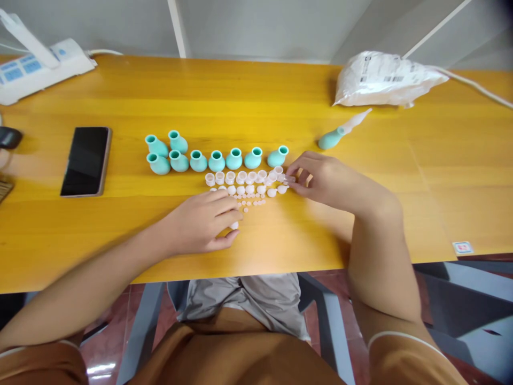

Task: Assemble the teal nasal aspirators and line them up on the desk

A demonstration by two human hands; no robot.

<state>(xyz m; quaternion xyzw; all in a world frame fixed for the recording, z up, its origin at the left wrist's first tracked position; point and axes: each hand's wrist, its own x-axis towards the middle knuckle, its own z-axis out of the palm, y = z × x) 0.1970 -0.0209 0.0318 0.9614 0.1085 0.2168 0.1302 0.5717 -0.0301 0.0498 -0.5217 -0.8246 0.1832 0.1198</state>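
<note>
Pinching translucent piece (pixel 289 179): right fingers (pixel 300 161) | left fingers (pixel 224 205) by white piece (pixel 234 225), grip unclear | room to table edge (pixel 260 270)

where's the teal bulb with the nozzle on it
In the head view, the teal bulb with the nozzle lies right of centre on the table, between the right hand and the white plastic bag.

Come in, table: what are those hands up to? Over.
Right hand at a clear piece beside the cups. Left hand at a white piece, partly blocking view of the small parts. Teal bulbs beyond the cups.
</note>
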